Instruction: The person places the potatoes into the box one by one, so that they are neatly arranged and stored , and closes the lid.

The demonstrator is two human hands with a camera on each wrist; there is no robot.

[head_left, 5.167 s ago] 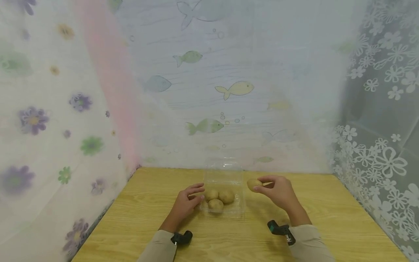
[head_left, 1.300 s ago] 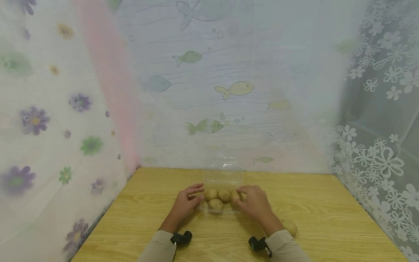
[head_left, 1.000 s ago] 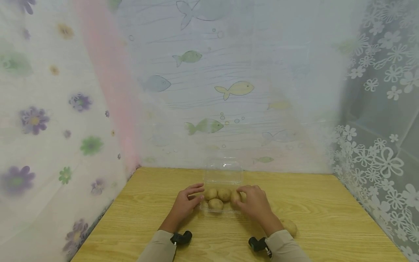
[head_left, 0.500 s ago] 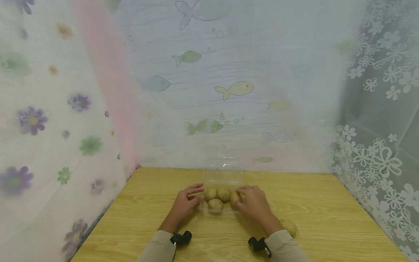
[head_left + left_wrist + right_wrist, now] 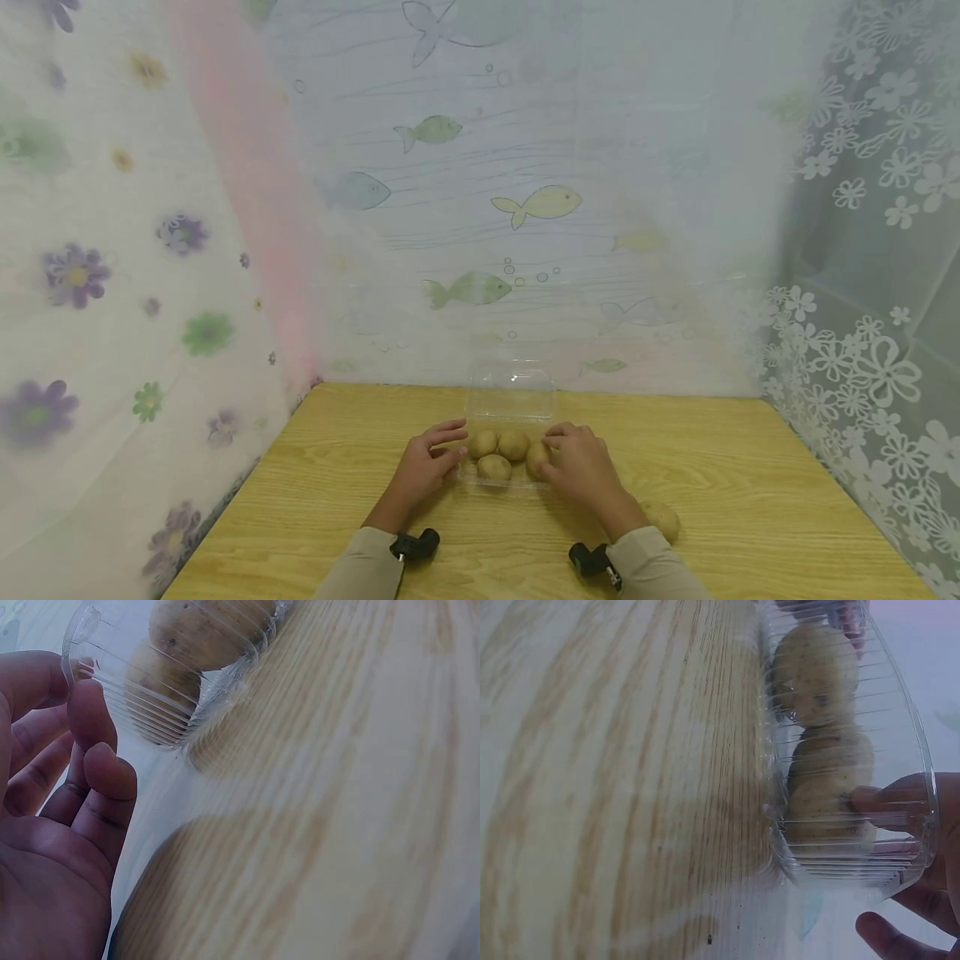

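Observation:
A clear plastic box [image 5: 483, 483] with its lid [image 5: 512, 392] raised stands on the table, also seen in both wrist views. Three potatoes lie together in its left and middle part, among them a front one [image 5: 494, 468]. At the box's left end, my left hand [image 5: 422, 468] pinches the rim between thumb and fingers, as the left wrist view shows. My right hand [image 5: 585, 467] reaches over the right end and holds another potato [image 5: 536, 460] inside the box. The right wrist view shows a fingertip [image 5: 866, 799] against that potato through the ribbed wall.
One more potato [image 5: 662, 522] lies on the wooden table [image 5: 735, 483] beside my right forearm, partly hidden by the sleeve. Behind the table hangs a curtain [image 5: 465, 208] printed with fish. Black wrist cameras [image 5: 417, 545] sit at both cuffs.
My right hand has brought its potato from the air right of the box down into the box's right end. Over the last second it shifts only slightly. The left hand stays put.

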